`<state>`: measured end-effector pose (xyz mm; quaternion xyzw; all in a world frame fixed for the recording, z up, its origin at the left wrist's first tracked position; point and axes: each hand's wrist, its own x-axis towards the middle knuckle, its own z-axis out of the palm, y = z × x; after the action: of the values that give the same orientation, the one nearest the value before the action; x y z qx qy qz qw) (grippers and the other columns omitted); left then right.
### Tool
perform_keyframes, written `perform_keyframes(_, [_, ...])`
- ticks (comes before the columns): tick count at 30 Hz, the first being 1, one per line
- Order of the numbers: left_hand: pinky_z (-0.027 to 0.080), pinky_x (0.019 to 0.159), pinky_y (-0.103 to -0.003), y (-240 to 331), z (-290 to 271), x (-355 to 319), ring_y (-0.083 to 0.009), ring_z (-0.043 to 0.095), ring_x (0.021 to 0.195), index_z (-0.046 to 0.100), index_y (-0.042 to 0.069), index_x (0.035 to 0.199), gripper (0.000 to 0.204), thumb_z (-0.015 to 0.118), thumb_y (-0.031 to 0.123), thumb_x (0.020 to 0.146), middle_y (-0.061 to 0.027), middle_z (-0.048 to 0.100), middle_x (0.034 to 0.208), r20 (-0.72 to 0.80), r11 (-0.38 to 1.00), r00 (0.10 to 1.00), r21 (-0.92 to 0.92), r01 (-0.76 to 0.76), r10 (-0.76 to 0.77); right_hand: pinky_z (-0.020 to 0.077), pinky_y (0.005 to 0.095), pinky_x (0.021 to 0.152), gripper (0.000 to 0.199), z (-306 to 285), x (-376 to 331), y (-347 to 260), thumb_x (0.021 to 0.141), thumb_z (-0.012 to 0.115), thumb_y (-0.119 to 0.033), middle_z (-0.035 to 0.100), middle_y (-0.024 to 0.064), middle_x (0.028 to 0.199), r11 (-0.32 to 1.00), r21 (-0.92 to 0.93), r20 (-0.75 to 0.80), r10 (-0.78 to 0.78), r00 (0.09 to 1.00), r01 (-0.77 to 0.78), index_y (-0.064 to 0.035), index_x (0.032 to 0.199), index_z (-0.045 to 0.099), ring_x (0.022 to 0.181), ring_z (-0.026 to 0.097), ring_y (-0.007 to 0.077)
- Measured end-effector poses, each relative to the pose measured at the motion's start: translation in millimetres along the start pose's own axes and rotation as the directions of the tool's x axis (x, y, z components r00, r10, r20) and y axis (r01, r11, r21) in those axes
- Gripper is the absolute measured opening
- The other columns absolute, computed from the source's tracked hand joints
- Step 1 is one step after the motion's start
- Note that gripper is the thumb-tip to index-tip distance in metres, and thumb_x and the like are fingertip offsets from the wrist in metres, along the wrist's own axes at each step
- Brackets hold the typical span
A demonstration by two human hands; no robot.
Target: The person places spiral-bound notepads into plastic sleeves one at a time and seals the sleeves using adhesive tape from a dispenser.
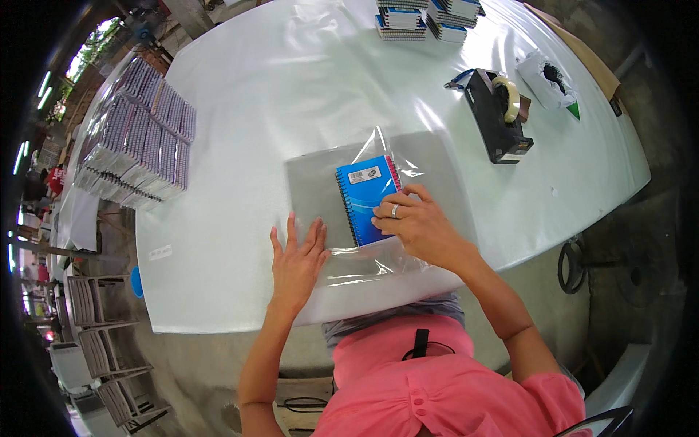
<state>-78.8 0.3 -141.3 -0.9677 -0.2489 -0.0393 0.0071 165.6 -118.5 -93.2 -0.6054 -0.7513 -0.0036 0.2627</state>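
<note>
A blue spiral notebook [364, 195] with a white label near its top lies slightly tilted, its dark coil along the left side. A pink strip shows at its upper right edge. Under and around it spreads clear plastic film [353, 269], wrinkled and shiny, over a grey rectangular sheet [309, 178]. My right hand [426, 229], a ring on one finger, has its bent fingers at the notebook's right edge; its thumb is hidden. My left hand [297, 268] rests with spread fingers on the film's lower left part, apart from the notebook, holding nothing.
Tall stacks of spiral notebooks [138, 135] stand at the left table edge. More blue notebooks [402, 18] are piled at the far side. To the right sit a black tape dispenser [489, 120] with a tape roll, blue-handled pliers [459, 79] and a white bag [542, 80].
</note>
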Motion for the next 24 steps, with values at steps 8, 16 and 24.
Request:
perform_keyframes(8, [0.053, 0.088, -0.033, 30.7, -18.4, -9.8, -0.0279, 0.045, 0.132, 0.044, 0.012, 0.144, 0.06, 0.062, -0.002, 0.088, -0.0115, 0.037, 0.151, -0.029, 0.449, 0.886, -0.869, 0.207, -0.464, 0.0362, 0.0389, 0.1, 0.029, -3.4, 1.0, -8.7, 0.07, 0.062, 0.003, 0.064, 0.0008, 0.102, 0.998, -0.055, -0.001, 0.014, 1.0, -0.014, -0.007, 0.097, 0.069, 0.108, 0.057, 0.0165])
perform_keyframes(16, [0.048, 0.097, -0.032, 55.2, -16.7, -25.2, -0.0218, 0.047, 0.129, 0.029, 0.003, 0.149, 0.068, 0.05, -0.014, 0.086, -0.0146, 0.03, 0.154, 0.159, -0.062, 0.84, -0.987, 0.148, -0.519, 0.0441, 0.0369, 0.085, 0.019, -2.5, 10.8, -21.3, 0.078, 0.058, 0.0, 0.058, 0.0095, 0.101, 0.95, 0.247, 0.069, 0.177, 0.982, -0.188, -0.0007, 0.098, 0.061, 0.1, 0.056, 0.0272])
perform_keyframes(24, [0.054, 0.086, -0.041, 104.5, -53.6, 6.7, -0.047, 0.042, 0.129, 0.021, -0.011, 0.145, 0.083, 0.048, -0.017, 0.068, -0.0364, 0.028, 0.146, -0.12, 0.792, 0.989, -0.611, -0.001, -0.091, 0.0445, 0.0456, 0.075, 0.033, 6.4, 34.8, -14.2, 0.095, 0.058, -0.028, 0.055, 0.0194, 0.094, 0.737, 0.431, 0.262, 0.45, 0.854, -0.52, 0.0031, 0.084, 0.055, 0.083, 0.055, 0.0376])
